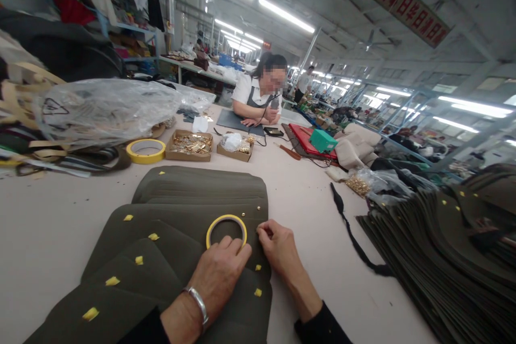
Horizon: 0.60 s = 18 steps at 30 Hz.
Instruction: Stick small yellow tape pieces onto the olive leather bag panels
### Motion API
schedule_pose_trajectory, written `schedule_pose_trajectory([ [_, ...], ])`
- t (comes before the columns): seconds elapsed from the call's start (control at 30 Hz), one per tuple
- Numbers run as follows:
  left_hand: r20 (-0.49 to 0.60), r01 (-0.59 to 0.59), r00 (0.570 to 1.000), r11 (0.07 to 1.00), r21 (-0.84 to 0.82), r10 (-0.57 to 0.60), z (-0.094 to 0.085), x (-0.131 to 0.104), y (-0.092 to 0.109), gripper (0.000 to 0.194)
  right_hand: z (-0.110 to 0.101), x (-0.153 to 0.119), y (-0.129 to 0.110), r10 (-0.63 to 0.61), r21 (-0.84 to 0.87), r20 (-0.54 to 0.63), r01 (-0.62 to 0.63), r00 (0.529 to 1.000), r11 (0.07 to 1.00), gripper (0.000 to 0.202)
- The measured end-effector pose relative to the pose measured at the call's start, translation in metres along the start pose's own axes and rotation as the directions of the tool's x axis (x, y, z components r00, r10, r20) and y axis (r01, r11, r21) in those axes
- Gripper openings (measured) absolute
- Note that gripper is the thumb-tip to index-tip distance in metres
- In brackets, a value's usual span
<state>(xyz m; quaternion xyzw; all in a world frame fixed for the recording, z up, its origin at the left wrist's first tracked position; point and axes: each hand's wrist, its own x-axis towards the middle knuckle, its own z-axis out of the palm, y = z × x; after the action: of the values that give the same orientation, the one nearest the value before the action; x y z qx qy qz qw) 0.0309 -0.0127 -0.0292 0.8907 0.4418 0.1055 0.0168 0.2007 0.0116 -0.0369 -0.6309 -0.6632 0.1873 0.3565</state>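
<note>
My left hand [221,269] is closed around the near side of a roll of yellow tape [208,234], held over a stack of dark olive panels [161,290]. At the right edge of the panels, my right hand [280,247] is pinched, its fingertips touching the material; what sits between them is too small to make out. Small bits of yellow tape [139,260] dot the panels on both sides. Two small gold studs [258,208] show on the panel just beyond the held roll.
Across the table, a co-worker [258,91] leans on a dark mat. Another yellow tape roll [145,150], a box of gold hardware [189,145] and a smaller box [236,148] stand beyond the panels. More olive panels [427,258] are stacked at right, near a black strap [350,236].
</note>
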Motion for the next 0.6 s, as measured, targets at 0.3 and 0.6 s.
schedule_pose_trajectory([
  [0.3,0.009,0.013,1.0,0.999,-0.037,-0.013,-0.002,-0.002,-0.002,0.018,-0.018,-0.009,0.015,0.025,0.202,-0.044,-0.016,0.999,0.979,0.022],
  [0.6,0.007,0.016,1.0,1.0,0.024,-0.016,-0.003,-0.002,-0.009,0.025,-0.002,-0.004,0.006,-0.196,-0.254,0.034,0.198,0.98,0.947,0.019],
])
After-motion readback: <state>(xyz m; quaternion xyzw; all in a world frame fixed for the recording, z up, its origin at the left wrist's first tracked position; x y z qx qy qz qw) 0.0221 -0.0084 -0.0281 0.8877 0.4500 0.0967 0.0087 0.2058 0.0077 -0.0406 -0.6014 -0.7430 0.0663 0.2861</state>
